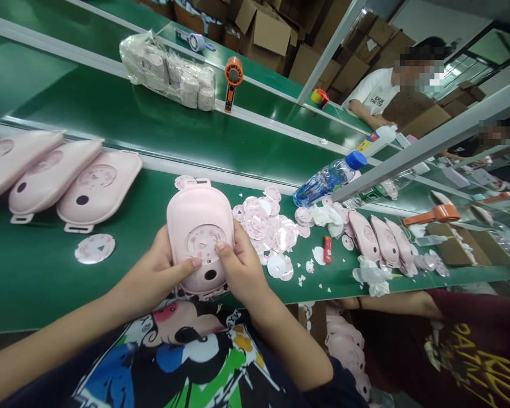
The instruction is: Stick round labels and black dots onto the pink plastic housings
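Item: pink plastic case (199, 207)
Face: round floral sticker (203, 242), dark oval hole (210, 275) below it
Place: over the green conveyor belt (46, 283)

This is a factory assembly floor. Parallel green conveyor belts (110, 119) run from 9 o'clock toward 2 o'clock, carrying rows of identical pink plastic housings (100, 187). Cardboard cartons (267, 34) pile up at 1 o'clock. A co-worker in a white T-shirt (374, 90) stands beyond the belts at 2 o'clock, and another worker's maroon sleeve (433, 303) reaches in at 4 o'clock.
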### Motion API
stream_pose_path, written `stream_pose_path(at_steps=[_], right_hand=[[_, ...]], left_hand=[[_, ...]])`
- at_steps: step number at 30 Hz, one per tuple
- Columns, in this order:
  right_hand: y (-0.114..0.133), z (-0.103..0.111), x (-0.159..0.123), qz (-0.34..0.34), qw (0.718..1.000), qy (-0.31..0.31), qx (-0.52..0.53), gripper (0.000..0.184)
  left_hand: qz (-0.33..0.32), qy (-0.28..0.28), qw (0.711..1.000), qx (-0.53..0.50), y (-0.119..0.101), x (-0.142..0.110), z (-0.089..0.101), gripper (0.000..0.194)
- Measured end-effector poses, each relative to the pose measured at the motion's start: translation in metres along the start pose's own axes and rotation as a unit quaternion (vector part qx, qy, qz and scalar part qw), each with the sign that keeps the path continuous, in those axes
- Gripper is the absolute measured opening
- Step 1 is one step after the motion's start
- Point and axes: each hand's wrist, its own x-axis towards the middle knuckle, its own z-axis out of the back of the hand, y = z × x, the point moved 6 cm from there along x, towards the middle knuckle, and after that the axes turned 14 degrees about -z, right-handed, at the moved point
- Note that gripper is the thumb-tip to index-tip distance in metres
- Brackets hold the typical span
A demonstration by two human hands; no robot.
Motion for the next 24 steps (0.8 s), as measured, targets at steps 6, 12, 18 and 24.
stream_pose_path(at_steps=[6, 12, 18, 24], right_hand=[[-0.003, 0.036, -0.016, 0.046, 0.993, -0.028, 0.106, 0.061], [-0.016, 0.052, -0.042, 0.027, 0.992, -0.102, 0.071, 0.04], [-0.049, 0.05, -0.048, -0.013, 0.994, -0.102, 0.033, 0.044], [-0.034, 0.042, -0.042, 0.009, 0.994, -0.106, 0.007, 0.036]], left_hand=[[-0.048, -0.028, 0.995, -0.086, -0.047, 0.069, 0.019, 0.068], [-0.088, -0.161, 0.981, -0.069, -0.074, 0.185, 0.071, 0.041], [-0.067, -0.197, 0.978, -0.033, -0.053, 0.234, 0.095, 0.017], [-0.098, -0.148, 0.983, 0.038, -0.064, 0.258, 0.09, 0.012]])
